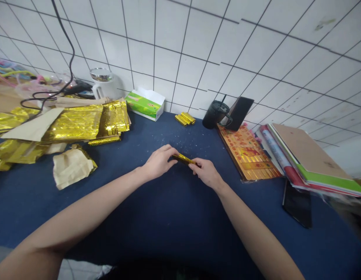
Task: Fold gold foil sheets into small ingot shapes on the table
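Note:
Between my two hands is a narrow strip of folded gold foil paper, held just above the blue tabletop. My left hand pinches its left end between thumb and fingers. At the other end, my right hand has its fingers closed on the strip. Beyond the hands, a few small gold rolls lie together near the wall. To the left are stacked gold foil sheets, with a crumpled piece of beige-backed foil paper in front of them.
A green tissue pack and a white mug stand along the tiled wall. At right are a black cup, a propped phone, orange printed packets, stacked folders and a dark phone. A black cable hangs at left.

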A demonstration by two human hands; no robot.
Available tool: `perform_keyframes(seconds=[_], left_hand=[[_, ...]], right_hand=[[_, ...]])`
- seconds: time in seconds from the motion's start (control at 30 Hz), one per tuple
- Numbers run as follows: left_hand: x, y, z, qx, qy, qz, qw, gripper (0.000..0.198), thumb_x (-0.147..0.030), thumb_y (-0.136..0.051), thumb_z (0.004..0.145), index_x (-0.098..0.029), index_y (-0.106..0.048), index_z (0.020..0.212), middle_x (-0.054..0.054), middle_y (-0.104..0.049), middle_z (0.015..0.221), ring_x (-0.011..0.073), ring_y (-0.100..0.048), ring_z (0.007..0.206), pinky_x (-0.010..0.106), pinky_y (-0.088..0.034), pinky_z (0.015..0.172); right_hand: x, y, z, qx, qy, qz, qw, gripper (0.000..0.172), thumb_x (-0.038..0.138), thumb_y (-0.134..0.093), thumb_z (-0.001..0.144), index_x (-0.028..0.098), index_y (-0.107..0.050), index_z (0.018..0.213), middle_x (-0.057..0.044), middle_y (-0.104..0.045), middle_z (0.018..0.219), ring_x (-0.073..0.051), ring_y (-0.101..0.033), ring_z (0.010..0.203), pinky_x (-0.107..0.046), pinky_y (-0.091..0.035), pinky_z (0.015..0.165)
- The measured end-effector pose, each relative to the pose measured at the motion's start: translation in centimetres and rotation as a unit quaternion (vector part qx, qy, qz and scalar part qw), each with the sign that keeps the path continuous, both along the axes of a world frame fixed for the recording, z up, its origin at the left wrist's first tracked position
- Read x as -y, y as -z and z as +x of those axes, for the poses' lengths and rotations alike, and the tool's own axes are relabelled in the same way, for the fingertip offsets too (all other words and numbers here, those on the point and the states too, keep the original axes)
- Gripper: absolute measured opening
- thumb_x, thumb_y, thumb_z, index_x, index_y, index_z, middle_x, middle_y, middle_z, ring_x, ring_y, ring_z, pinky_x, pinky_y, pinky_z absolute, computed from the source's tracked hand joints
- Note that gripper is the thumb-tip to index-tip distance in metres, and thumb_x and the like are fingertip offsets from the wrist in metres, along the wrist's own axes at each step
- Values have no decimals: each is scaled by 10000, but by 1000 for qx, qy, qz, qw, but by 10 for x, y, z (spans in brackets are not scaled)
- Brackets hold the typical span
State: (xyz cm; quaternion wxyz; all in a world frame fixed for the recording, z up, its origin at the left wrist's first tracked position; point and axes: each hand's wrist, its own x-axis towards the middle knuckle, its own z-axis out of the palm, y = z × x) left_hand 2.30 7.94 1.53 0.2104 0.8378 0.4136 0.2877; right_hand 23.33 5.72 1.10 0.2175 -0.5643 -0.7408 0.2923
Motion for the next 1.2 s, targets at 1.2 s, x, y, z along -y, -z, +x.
perform_keyframes(seconds=[1.2], left_hand=[[2, 5, -3, -109, 74, -20, 991, 132, -156, -507, 808, -167, -636, 834, 47, -576, 839, 183, -555, 827, 313, -449, 779]], right_hand=[[24, 14, 0, 130, -68, 237, 960, 209, 219, -443, 861, 207, -647, 904, -54, -608, 825, -173, -544, 777, -301, -453, 704]])
